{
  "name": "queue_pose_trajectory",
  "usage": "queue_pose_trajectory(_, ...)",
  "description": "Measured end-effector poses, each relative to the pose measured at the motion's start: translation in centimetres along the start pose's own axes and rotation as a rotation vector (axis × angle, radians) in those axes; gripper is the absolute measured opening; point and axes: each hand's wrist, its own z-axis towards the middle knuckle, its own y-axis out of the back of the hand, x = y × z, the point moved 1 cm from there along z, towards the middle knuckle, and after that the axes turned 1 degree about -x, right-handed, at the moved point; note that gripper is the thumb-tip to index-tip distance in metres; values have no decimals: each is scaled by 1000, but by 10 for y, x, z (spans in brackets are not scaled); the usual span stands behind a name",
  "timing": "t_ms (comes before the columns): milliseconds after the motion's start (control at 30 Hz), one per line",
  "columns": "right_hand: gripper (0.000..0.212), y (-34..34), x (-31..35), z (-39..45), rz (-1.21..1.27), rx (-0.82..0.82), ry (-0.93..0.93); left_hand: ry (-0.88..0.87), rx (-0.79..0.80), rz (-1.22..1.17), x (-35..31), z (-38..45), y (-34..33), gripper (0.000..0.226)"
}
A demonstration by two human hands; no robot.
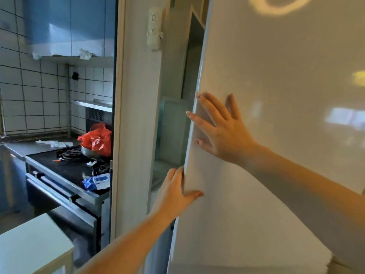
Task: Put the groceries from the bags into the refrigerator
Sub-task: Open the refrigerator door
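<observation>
The right hand (223, 133) lies flat on the fridge door (276, 115), fingers spread; the left hand (175, 190) curls round the door's left edge, thumb in front. A red bag (96, 139) sits far left on the stove (65, 167), well apart; a fast swing could pinch the left fingers (178, 175).

White square wall tiles (35, 99) with dark grout line the kitchen at left, under blue upper cabinets (71, 26). A black stove (65, 167) with a steel front stands below, beside a pale door frame (136, 115). A white cabinet top (33, 246) sits at lower left. Warm light washes in from the right.
</observation>
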Motion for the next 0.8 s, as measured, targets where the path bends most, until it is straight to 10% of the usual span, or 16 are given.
queue_pose_trajectory(433,76,126,62,-114,355,-7,-631,6,393,-322,-55,-145,-1,98)
queue_pose_trajectory(800,95,219,80,-202,545,-19,-907,-134,347,-211,-149,-252,-28,97)
